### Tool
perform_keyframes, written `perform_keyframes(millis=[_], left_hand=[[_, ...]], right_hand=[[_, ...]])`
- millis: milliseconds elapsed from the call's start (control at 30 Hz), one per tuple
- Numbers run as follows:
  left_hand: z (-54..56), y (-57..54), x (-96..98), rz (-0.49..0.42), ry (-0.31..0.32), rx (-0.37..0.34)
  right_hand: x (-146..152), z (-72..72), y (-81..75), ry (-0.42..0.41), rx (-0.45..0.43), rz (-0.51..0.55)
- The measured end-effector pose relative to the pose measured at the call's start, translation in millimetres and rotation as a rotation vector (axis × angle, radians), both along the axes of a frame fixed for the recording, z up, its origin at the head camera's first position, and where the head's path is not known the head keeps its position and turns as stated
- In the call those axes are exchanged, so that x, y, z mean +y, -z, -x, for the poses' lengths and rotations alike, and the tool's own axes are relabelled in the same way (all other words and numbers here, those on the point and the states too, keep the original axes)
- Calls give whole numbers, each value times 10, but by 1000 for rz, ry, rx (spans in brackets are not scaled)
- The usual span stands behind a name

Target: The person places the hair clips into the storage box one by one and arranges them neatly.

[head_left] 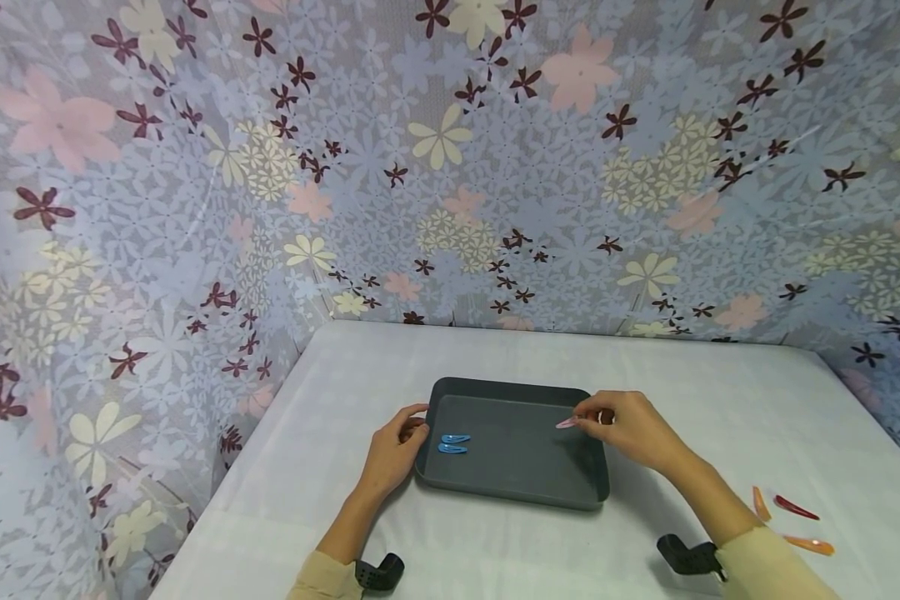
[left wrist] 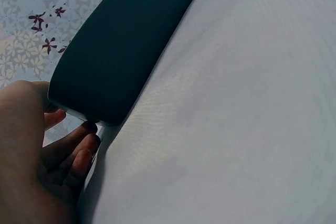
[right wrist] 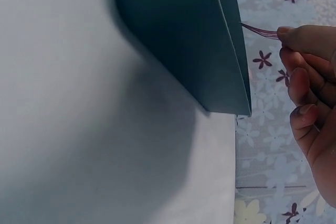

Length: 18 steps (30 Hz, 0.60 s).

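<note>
A dark grey-green rectangular tray [head_left: 521, 446] lies on the table. Two blue snap hair clips [head_left: 454, 448] rest side by side in its left part. My left hand [head_left: 393, 450] grips the tray's left wall; in the left wrist view its curled fingers [left wrist: 79, 150] meet the tray's end [left wrist: 100, 93]. Over the right part of the tray, my right hand [head_left: 630, 425] pinches a pink hair clip [head_left: 567, 423] between thumb and fingertips. From the right wrist view, the pink clip [right wrist: 260, 31] points toward the tray rim, held above it.
To the right, near my right forearm, lie two orange hair clips [head_left: 810, 545] and a red hair clip [head_left: 797, 507]. A white cloth [head_left: 270, 525] covers the table. Flower-patterned fabric [head_left: 450, 192] hangs behind and at the left.
</note>
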<state>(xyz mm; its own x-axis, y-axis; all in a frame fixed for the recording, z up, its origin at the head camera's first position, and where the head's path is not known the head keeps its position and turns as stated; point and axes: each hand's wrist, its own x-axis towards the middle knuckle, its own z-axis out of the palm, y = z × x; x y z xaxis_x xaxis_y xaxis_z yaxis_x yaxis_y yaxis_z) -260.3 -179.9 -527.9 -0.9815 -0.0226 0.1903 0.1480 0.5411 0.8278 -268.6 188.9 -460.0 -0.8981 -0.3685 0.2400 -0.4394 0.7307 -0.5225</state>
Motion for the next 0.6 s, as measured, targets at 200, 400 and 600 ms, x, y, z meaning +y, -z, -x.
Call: perform_keyframes(millis=[200, 400, 600], left_hand=[[8, -1, 3, -1, 5, -7], [20, -8, 4, -4, 8, 1], [11, 0, 3, -1, 1, -3]], right_hand=[[-87, 22, 2, -29, -19, 18], [-172, 31, 6, -44, -25, -8], [-239, 45, 24, -61, -34, -4]])
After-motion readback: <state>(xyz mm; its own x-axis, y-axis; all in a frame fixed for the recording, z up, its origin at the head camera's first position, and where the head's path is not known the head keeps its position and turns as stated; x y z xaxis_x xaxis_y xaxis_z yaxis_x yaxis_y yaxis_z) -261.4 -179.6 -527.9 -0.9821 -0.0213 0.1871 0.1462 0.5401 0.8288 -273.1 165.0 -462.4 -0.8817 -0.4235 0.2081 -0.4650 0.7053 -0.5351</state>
